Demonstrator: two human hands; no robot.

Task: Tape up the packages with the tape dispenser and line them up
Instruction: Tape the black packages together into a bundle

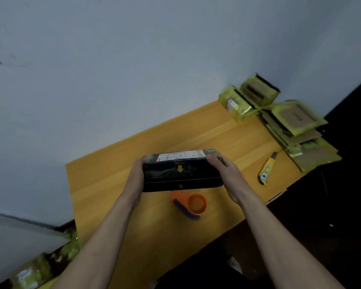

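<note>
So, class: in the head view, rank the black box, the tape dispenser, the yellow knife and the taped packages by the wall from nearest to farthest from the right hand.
1. Black box: held by the right hand.
2. Tape dispenser: below, to its left.
3. Yellow knife: to its right.
4. Taped packages: far corner, by the wall.

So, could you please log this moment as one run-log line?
left hand + right hand: grip black package ends | tape dispenser: on table, untouched | utility knife: idle
</note>
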